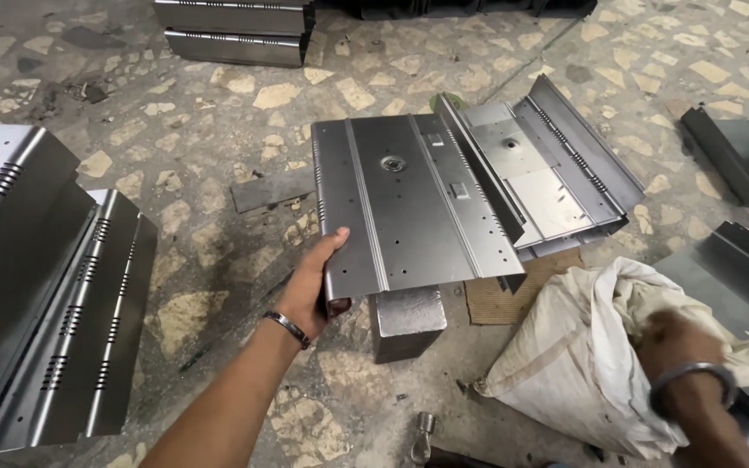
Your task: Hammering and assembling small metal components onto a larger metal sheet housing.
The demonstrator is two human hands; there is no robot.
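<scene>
The right hand (682,342) is buried to the knuckles in the mouth of a crumpled white woven sack (582,360) at near right, fingers hidden, so I cannot tell its grip. The left hand (315,282) is clamped on the near left corner of a grey ribbed sheet-metal panel (413,204), which rests on a steel block (407,321) mid-floor. Behind it, a second folded panel (548,173) is half covered. Louvred metal covers (41,295) run off the left edge.

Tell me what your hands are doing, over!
Left hand grips metal panel by its corner. Right hand inside white sack. Panel sits on steel block.
</scene>
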